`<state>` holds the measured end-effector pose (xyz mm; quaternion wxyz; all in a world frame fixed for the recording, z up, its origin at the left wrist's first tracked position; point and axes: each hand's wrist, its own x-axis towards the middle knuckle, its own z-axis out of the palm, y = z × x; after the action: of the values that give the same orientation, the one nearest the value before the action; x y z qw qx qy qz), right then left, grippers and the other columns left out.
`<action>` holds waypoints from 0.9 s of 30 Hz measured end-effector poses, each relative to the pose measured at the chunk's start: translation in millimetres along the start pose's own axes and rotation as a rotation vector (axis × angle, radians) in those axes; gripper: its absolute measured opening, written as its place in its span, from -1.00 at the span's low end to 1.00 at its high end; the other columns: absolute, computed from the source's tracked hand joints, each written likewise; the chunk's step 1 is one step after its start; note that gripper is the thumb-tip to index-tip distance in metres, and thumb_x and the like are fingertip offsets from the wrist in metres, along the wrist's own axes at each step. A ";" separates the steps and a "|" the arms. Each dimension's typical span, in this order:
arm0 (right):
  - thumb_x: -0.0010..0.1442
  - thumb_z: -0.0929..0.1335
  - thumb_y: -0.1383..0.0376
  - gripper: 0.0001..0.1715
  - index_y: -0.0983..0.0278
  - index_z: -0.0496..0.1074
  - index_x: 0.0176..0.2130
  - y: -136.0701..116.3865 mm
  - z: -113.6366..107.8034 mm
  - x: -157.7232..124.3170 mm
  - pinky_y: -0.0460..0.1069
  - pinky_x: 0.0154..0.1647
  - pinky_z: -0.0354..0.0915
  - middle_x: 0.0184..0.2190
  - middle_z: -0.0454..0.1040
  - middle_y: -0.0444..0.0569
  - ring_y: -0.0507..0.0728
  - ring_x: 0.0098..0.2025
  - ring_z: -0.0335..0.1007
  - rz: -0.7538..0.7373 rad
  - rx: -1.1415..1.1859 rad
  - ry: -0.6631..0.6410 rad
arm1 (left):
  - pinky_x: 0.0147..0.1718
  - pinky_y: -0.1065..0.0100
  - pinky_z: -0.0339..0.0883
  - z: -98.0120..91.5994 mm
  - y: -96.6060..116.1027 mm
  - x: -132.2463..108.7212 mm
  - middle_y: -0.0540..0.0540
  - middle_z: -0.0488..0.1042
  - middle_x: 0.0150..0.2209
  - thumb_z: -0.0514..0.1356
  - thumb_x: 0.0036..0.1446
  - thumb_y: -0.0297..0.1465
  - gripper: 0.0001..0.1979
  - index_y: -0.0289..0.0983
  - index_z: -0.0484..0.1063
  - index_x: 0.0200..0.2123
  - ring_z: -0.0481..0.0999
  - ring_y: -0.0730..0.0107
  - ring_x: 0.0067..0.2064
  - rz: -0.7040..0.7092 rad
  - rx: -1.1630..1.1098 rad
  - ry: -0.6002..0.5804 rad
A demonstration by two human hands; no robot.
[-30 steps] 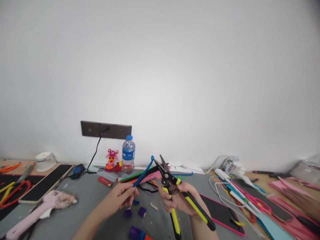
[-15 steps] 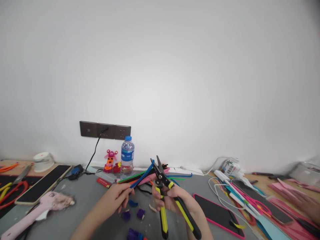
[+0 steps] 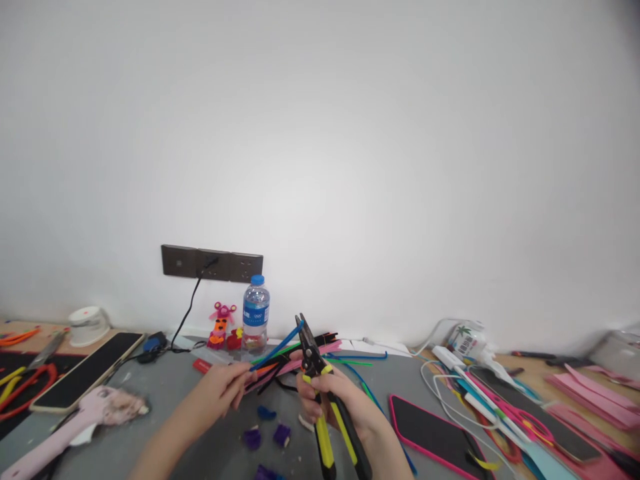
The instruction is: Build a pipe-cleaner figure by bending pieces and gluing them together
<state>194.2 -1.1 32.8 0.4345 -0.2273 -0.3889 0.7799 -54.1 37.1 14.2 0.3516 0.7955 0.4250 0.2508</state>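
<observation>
My left hand [image 3: 224, 395] pinches a blue pipe cleaner [image 3: 277, 349] that slants up to the right. My right hand [image 3: 336, 400] grips black-and-yellow cutting pliers [image 3: 325, 405], whose jaws meet the upper end of the blue pipe cleaner. Below the hands, small purple pieces [image 3: 267, 437] and a blue scrap [image 3: 267, 413] lie on the grey table [image 3: 165, 400]. Behind the hands lies a bundle of coloured pipe cleaners [image 3: 300, 355].
A water bottle [image 3: 256, 313] and a small pink-and-orange figure [image 3: 221, 326] stand by the wall under a socket strip [image 3: 211, 264]. Pink-edged tablet [image 3: 430, 436] and cables lie at right. A pink tool [image 3: 75, 417], a dark phone [image 3: 87, 371] and red-handled scissors [image 3: 23, 387] lie at left.
The plier handles have squeezed together and the jaws have closed on the blue pipe cleaner's tip. Both hands drifted a little left; the curled tip of the pipe cleaner is gone.
</observation>
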 end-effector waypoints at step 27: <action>-0.01 0.49 0.25 -0.15 0.22 0.25 0.24 3.1 15.1 9.1 -0.12 -0.60 0.01 -0.60 0.20 -0.29 -0.09 -0.66 -0.02 -0.263 -0.007 0.308 | -0.62 0.44 0.15 -9.5 -24.8 3.9 0.07 0.30 -0.68 -0.05 0.24 -0.11 -0.58 -0.27 0.44 -0.37 0.26 0.42 -0.67 -0.049 0.022 0.217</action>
<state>177.5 -0.5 39.1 0.5861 -0.2927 -0.3468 0.6713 -71.2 53.4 1.4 0.3009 0.7568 0.4824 0.3224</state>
